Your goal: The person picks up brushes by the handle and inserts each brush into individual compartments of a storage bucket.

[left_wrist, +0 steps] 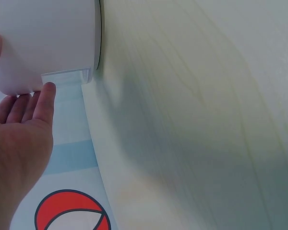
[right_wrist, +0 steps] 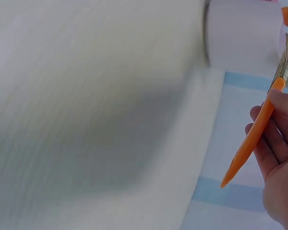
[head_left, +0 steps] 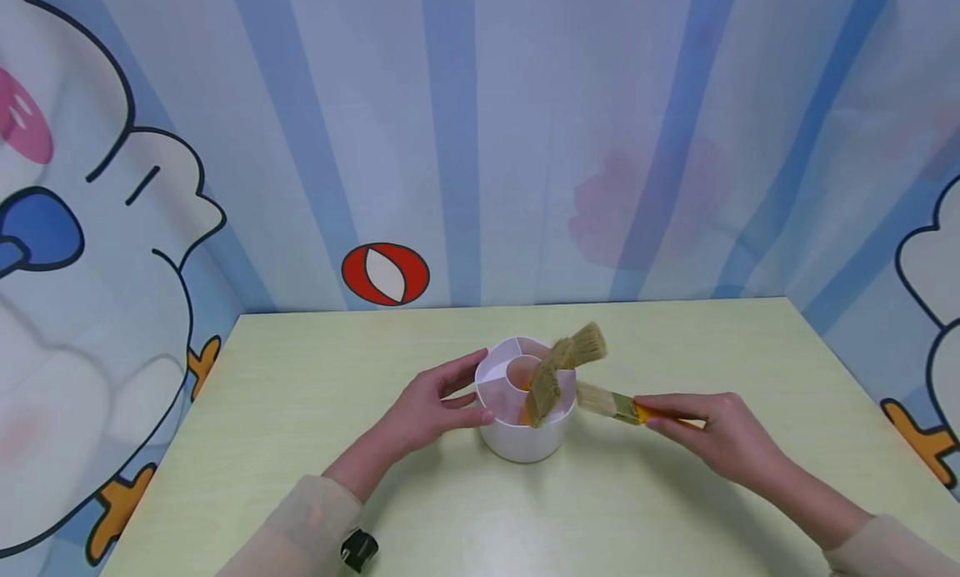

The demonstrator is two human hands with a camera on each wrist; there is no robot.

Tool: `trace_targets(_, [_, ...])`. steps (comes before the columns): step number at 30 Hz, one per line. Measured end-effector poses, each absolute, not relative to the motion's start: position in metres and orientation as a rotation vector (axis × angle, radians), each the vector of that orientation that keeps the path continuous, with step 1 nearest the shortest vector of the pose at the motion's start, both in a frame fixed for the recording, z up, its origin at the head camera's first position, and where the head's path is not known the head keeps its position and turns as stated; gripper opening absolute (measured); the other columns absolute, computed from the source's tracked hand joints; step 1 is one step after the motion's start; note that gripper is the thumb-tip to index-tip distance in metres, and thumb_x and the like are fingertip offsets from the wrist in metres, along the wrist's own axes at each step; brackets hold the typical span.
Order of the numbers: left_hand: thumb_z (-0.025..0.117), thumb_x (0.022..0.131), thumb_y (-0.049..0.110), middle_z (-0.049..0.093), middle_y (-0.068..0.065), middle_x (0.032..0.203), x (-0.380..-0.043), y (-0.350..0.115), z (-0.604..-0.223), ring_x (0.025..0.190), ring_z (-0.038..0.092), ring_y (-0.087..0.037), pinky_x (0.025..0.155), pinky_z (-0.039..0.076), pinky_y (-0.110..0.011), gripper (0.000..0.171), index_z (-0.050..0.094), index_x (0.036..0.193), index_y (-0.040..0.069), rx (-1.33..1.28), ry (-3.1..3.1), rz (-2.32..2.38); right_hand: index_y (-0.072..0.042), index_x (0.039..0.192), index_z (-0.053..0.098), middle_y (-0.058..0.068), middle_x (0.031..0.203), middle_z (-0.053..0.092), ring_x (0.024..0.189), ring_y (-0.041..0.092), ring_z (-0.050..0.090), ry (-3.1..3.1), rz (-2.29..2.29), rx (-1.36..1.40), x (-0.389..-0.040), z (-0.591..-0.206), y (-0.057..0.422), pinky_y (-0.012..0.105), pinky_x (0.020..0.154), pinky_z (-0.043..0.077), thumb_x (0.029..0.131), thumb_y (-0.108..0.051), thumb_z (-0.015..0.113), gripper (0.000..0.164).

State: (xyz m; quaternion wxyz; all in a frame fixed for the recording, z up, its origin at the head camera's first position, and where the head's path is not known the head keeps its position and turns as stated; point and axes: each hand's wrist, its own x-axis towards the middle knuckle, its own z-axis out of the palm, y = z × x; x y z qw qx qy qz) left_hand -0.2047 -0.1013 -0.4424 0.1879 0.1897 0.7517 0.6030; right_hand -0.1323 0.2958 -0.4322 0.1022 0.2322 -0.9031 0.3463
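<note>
A round white divided holder with a small inner cup stands on the table. My left hand holds it from the left, thumb at the near rim and fingers around the side; the left wrist view shows the fingertips against its wall. Two paintbrushes stand in the holder, bristles up: one brush leans to the far right, the other brush is nearer. To the right, my right hand pinches a third paintbrush by its orange handle, bristles pointing at the holder's side.
The pale wooden table reaches back to a blue striped printed curtain. Cartoon figures cover the cloth on both sides. A small black object shows beside the left sleeve.
</note>
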Motion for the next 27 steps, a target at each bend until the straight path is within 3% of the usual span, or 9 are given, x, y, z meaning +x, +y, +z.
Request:
trace_targets(18, [0.086,0.093,0.015,0.046,-0.008,0.167,-0.204,-0.101,-0.442,0.154,0.043,-0.034,0.113,0.051,-0.042,0.085,0.041,0.166,0.016,0.559,2.095,1.719,-0.015,0.125,0.082,0.0,0.111,0.082,0.099,0.003,0.076,-2.543,1.038,0.866,-0.13,-0.391,0.258,0.017,0.078,0.062,0.088,0.002,0.084,0.04])
trace_targets(27, [0.086,0.093,0.014,0.045,-0.009,0.167,-0.203,-0.102,-0.44,0.155,0.042,-0.033,0.113,0.05,-0.04,0.086,0.041,0.166,0.015,0.569,2.087,1.726,-0.013,0.123,0.082,0.0,0.109,0.082,0.093,0.008,0.078,-2.5,0.97,0.944,-0.142,-0.384,0.243,0.017,0.069,0.061,0.087,0.001,0.085,0.039])
